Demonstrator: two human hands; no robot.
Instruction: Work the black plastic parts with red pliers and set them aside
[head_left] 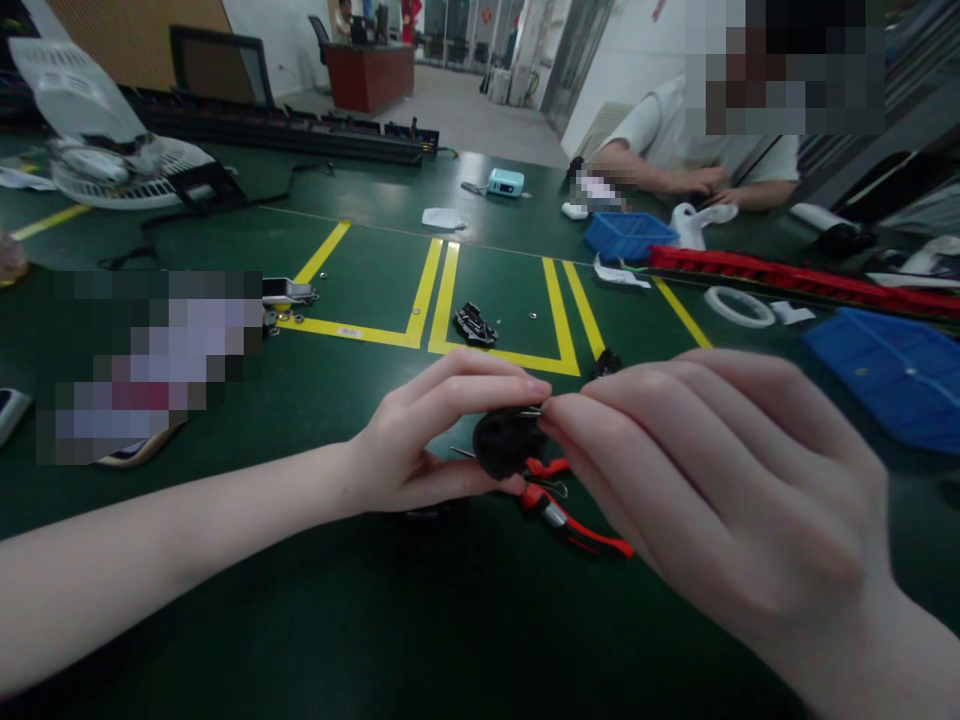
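By the closed fingertips of the right hand (742, 490), a thin metal piece (531, 412) was pinched at the upper edge of a round black part (504, 442). This part was held between the thumb and fingers of the left hand (401, 435), opened only to its width. Below the part, red-handled pliers (556, 515) were seen; beyond it, a small black component (475, 325); farthest beyond, a light-blue box (505, 183).

Left hand (405, 432) curled — right hand (739, 480) pinched
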